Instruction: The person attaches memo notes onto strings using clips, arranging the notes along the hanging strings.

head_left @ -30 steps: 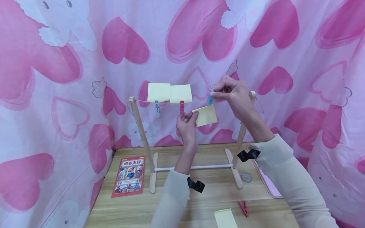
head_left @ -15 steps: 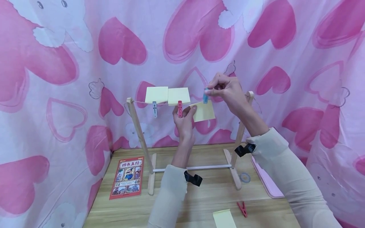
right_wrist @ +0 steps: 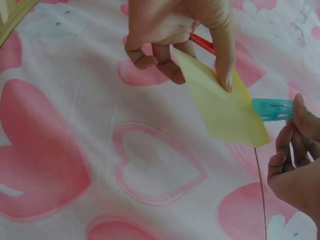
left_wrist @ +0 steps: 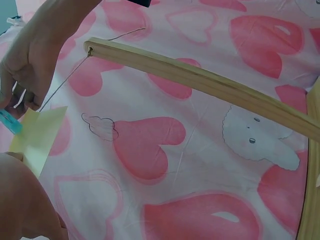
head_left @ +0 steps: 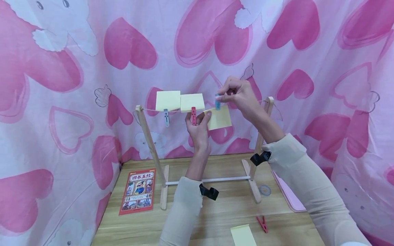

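Observation:
My left hand [head_left: 198,133] pinches a yellow sticky note [head_left: 220,119] by its left side, just under the string [head_left: 149,110]. A blue clothespin [head_left: 218,101] is pinched between thumb and finger of my right hand [head_left: 241,97]. In the right wrist view the clothespin [right_wrist: 272,109] meets the note's [right_wrist: 220,107] string-side edge; whether it bites on both paper and string I cannot tell. Left of it, two yellow notes stand above the string: one [head_left: 167,100] with a light blue clothespin [head_left: 166,118], the other [head_left: 192,101] with a red clothespin [head_left: 193,116] before my left fingers.
A wooden frame carries the string between its left post [head_left: 149,140] and right post [head_left: 268,106], with a white crossbar [head_left: 226,179] below. On the table lie a red book [head_left: 137,191], a tape roll [head_left: 265,190], a pink board [head_left: 289,194], a red clothespin [head_left: 262,224] and a yellow note [head_left: 243,235].
The note in my left hand has risen to the string. My right hand has brought the blue clothespin left until it overlaps the note's upper edge.

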Demonstrator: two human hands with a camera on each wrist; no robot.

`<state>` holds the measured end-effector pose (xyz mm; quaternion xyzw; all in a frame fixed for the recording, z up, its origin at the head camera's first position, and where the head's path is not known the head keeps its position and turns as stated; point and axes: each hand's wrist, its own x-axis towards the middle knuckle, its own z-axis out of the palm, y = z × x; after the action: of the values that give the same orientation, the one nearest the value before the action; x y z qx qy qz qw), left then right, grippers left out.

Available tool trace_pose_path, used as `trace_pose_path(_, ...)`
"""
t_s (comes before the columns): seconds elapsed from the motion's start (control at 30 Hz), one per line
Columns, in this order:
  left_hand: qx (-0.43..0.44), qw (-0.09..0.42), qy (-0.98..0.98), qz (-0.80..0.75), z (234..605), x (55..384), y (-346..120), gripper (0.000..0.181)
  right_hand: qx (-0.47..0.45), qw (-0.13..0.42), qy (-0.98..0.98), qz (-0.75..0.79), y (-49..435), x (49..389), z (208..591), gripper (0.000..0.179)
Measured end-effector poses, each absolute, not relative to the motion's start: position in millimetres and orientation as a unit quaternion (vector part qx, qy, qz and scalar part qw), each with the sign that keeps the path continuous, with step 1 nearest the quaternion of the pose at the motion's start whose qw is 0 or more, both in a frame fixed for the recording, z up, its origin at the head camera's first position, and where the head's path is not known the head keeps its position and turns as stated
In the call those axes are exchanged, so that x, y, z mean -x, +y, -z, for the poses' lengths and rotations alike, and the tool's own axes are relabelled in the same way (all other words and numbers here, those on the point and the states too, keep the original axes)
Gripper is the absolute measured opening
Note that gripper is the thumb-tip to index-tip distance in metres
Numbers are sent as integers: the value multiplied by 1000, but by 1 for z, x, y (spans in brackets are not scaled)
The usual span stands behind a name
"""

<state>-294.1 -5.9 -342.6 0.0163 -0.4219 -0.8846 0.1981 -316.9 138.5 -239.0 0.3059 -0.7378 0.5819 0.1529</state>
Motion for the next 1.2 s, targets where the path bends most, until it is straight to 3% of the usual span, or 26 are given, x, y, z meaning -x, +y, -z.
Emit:
trace_pose_path(0.47, -44, 196, -441, 875, 337, 291, -10, 65, -299, 160, -764, -548, 134, 324, 246, 4)
trace_pose_path(0.93, -24, 159, -473, 866, 345, 285, -16, 63, -295, 153, -836, -437, 143, 316, 249, 29)
trace_pose_path(1.2, -5, 161, -508, 846, 373, 270, -30, 70, -307, 155, -840, -418, 147, 309, 249, 38)
